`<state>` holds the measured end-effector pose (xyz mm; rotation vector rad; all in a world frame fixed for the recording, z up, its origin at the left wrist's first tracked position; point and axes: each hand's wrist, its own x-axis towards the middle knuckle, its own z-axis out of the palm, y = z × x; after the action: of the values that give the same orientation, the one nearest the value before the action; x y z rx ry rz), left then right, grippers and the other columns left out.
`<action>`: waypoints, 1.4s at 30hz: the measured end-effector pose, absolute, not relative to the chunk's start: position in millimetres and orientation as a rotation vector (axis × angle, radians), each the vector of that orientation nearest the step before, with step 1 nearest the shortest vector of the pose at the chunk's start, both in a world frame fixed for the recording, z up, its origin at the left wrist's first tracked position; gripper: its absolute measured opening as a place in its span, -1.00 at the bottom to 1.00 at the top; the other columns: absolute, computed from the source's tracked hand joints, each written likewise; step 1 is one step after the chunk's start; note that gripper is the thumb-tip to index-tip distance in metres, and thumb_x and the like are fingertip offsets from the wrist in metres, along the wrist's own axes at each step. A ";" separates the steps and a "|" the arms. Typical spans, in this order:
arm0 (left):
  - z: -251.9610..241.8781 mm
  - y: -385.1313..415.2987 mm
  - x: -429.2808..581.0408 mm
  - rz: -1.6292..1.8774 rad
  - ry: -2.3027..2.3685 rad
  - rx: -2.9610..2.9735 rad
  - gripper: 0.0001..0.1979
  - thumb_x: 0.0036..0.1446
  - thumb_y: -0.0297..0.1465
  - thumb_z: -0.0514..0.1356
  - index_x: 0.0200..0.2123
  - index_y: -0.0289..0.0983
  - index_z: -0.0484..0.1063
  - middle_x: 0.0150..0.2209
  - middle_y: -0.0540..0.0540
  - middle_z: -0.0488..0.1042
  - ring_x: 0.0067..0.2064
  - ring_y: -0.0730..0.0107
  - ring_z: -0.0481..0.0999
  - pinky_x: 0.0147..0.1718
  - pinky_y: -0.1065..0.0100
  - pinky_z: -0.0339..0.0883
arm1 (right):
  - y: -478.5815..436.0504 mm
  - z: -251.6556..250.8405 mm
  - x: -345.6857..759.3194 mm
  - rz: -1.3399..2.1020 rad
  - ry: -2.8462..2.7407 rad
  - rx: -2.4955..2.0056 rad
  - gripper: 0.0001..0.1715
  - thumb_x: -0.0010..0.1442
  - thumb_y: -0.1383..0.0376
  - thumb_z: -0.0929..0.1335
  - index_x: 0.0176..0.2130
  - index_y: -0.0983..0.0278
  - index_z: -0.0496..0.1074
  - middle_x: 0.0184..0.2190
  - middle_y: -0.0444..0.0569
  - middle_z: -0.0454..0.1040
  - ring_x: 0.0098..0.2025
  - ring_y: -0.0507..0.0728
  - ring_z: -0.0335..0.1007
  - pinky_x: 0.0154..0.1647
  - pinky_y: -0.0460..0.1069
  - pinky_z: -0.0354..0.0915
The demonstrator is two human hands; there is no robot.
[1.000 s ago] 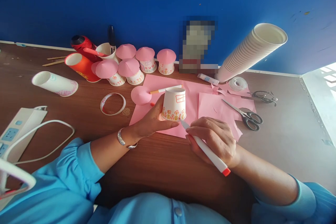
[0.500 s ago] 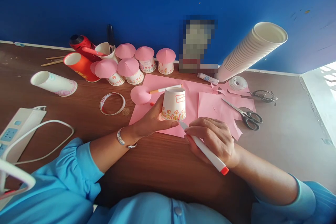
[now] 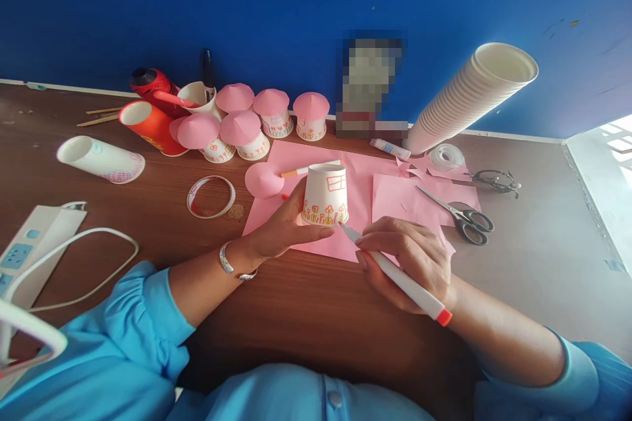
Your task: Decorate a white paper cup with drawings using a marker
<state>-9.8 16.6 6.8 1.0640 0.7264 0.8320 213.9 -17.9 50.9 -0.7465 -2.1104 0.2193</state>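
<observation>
My left hand [image 3: 291, 223] is wrapped round the left side and base of a small white paper cup [image 3: 324, 191], upside down, with an orange window and a row of flowers drawn on it. My right hand [image 3: 407, 263] grips a white marker [image 3: 409, 286] with a red end cap, its tip at the cup's lower right edge. Under and behind the cup lie pink paper sheets [image 3: 360, 164]. A pink paper cone [image 3: 264, 180] and another marker [image 3: 296, 171] rest just behind my left hand.
Several decorated cups with pink cone tops [image 3: 240, 127] stand at the back left. Nearby are a red cup [image 3: 151, 125], a white cup [image 3: 103, 158] and a tape ring [image 3: 211, 196]. Scissors [image 3: 459, 216], a tape roll [image 3: 446, 158] and a tall cup stack [image 3: 469, 95] are at right.
My right hand and the marker have shifted slightly right, with the tip still near the cup's lower edge. The cup in my left hand has moved very slightly left.
</observation>
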 end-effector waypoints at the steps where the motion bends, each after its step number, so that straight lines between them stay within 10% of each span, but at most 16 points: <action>1: 7.2 16.5 -10.2 0.830 0.729 1.058 -0.15 0.07 -0.25 0.52 0.38 -0.06 0.28 0.19 -0.21 0.48 0.17 -0.05 0.49 0.13 0.01 0.45 | -17.5 50.2 213.6 0.211 -2.113 -0.744 -0.82 0.32 0.50 0.36 -0.14 0.24 0.41 -0.45 -0.11 0.53 -0.47 0.06 0.50 -0.50 -0.05 0.45; 42: -3.0 19.0 -14.2 0.856 0.574 0.833 -0.35 0.11 -0.36 0.46 0.27 -0.06 0.44 0.20 -0.15 0.57 0.30 -0.09 0.48 0.33 -0.13 0.26 | -15.3 51.5 216.3 0.185 -2.057 -0.727 -0.79 0.33 0.49 0.37 -0.07 0.25 0.40 -0.41 -0.08 0.53 -0.43 0.09 0.57 -0.50 -0.05 0.50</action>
<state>-14.2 19.0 -3.0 0.8332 0.5738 0.8563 216.3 -15.3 51.5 -0.7267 -2.0568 0.1852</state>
